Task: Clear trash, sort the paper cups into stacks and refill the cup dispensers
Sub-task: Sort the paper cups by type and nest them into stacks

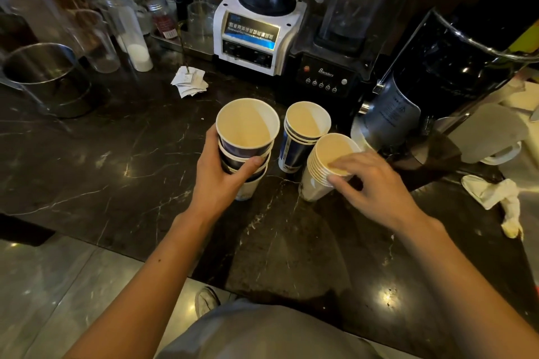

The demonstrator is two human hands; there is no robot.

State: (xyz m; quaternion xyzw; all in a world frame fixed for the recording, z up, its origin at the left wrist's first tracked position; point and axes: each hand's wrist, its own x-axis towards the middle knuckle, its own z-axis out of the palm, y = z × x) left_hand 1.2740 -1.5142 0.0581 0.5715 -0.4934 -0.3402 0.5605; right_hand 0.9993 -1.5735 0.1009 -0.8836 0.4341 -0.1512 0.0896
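Left hand (pixel 224 175) wraps the wide cup stack (pixel 248 128), steadying it upright on the counter (pixel 116 154); right hand (pixel 376 183) pinches the tilted white stack (pixel 318 181) by its rim, probably to lift it; narrow blue stack (pixel 300 143) stands between the hands, sizes kept apart.

We're looking at a dark, pale-veined marble counter (pixel 116 160). Standing on it we've got a wide blue paper-cup stack (pixel 245 149), a slim blue paper-cup stack (pixel 291 151) and a white paper-cup stack (pixel 313 183). There's also a white blender base (pixel 253 35), a black blender (pixel 329 73), a steel pot (pixel 43 79), folded white paper slips (pixel 189 81) and a crumpled white wrapper (pixel 493 192).
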